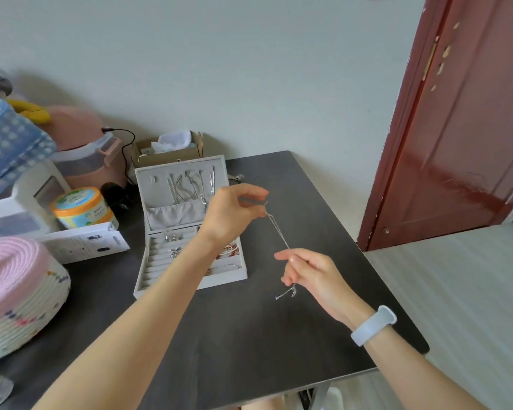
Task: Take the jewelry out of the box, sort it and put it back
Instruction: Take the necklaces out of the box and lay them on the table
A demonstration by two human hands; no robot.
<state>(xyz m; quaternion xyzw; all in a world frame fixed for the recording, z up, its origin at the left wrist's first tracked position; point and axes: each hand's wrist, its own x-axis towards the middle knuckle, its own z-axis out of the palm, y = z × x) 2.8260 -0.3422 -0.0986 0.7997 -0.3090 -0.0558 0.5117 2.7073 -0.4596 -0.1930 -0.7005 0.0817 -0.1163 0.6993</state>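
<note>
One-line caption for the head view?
Both hands, left hand and right hand, stretch a thin silver chain above the dark table beside the open white jewelry box.

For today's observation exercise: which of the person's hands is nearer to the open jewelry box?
Left. The left hand hangs just above the jewelry box at its right edge, pinching the chain. The right hand holds the chain's lower end over the table, clear of the box.

**Table layout, mid-task**

Jewelry box (190, 226) open on table (249, 335), toward its back left, lid up. Necklaces (190, 187) hang in lid; rings (174, 245) in tray below. Cardboard box (172, 150) behind it, against wall. Jar (80, 207) and woven basket (21, 294) left of it. Chain (279, 229) held above table, right of box, between left hand (234, 214) and right hand (311, 273). Door (462, 119) far right.
</note>
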